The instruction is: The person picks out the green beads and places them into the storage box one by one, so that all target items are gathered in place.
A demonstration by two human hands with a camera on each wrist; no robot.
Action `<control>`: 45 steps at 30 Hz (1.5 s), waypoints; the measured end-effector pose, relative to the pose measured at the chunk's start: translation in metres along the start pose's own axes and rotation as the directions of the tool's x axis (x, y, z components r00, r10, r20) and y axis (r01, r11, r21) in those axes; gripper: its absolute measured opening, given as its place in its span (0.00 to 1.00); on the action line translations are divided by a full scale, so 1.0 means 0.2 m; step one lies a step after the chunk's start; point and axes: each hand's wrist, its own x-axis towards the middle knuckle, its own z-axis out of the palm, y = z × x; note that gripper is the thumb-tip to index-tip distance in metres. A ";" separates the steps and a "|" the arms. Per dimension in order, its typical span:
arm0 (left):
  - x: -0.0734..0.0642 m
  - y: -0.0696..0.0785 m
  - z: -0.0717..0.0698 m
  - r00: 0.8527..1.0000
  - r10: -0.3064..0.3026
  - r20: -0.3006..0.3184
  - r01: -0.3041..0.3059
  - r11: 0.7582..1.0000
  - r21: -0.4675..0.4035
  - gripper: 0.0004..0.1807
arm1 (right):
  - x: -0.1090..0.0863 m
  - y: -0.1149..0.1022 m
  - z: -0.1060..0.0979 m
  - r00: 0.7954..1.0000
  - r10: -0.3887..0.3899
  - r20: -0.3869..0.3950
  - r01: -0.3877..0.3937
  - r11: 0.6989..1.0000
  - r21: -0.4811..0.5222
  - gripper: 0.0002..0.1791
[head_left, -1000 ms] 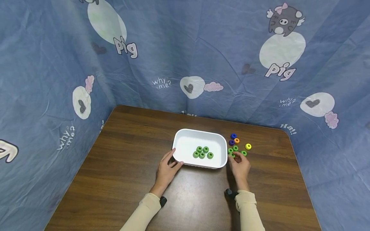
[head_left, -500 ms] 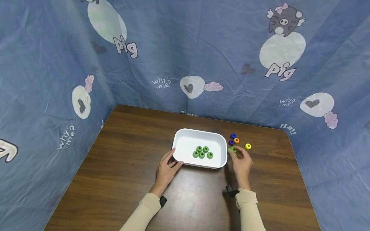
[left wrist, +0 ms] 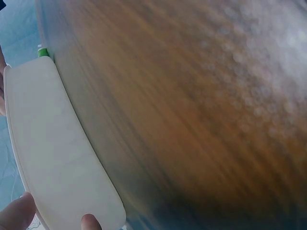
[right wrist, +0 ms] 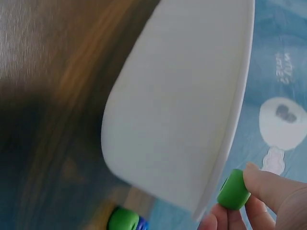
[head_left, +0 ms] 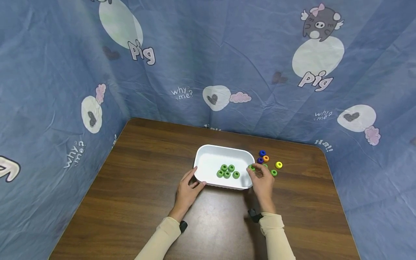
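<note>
1. Green ring (head_left: 251, 167) is pinched in the curled fingertips of the right hand (head_left: 261, 182), right of centre, at the tub's right rim.
2. White tub (head_left: 208, 160) is steadied at its lower-left corner by the left hand (head_left: 187, 190), fingers relaxed against the wall.
3. Five green rings (head_left: 228, 172) are clustered inside; other coloured rings (head_left: 265, 158) are left on the worktop (head_left: 146, 180).

L wrist view: I only get two fingertips (left wrist: 19, 213) at the bottom edge, rest of the hand cut off; counter (left wrist: 192, 110) is smeared w/ blur. R wrist view: fingertips (right wrist: 268, 184) clipped by the corner, the green ring (right wrist: 233, 189) partly covered by them; white tray (right wrist: 182, 96) runs out of frame. Head view: rings behind my right hand (head_left: 261, 182) partly hidden, can't count them.
</note>
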 end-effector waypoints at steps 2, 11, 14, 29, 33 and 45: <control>0.00 0.00 0.00 1.000 0.000 -0.001 0.000 1.000 0.003 0.38 | -0.01 -0.01 0.02 1.000 -0.023 0.018 0.023 1.000 -0.008 0.14; 0.00 0.00 0.00 1.000 0.003 0.003 -0.003 1.000 0.002 0.38 | -0.05 -0.02 0.09 0.996 -0.066 0.061 0.066 0.998 -0.001 0.13; 0.00 0.00 0.00 1.000 0.002 0.005 -0.002 1.000 0.008 0.38 | -0.05 -0.02 0.10 0.994 -0.080 0.076 0.083 0.996 -0.033 0.13; 0.00 0.01 0.00 1.000 0.010 0.004 -0.010 1.000 0.014 0.38 | -0.06 -0.04 0.13 0.974 -0.105 0.201 0.145 0.970 -0.196 0.11; 0.00 0.00 0.00 1.000 0.011 0.000 -0.011 1.000 0.016 0.38 | -0.06 -0.05 0.14 0.963 -0.098 0.249 0.156 0.962 -0.225 0.09; 0.01 -0.01 0.00 1.000 -0.007 0.010 0.007 1.000 0.001 0.38 | -0.04 -0.07 0.16 0.929 -0.061 0.366 0.206 0.905 -0.373 0.07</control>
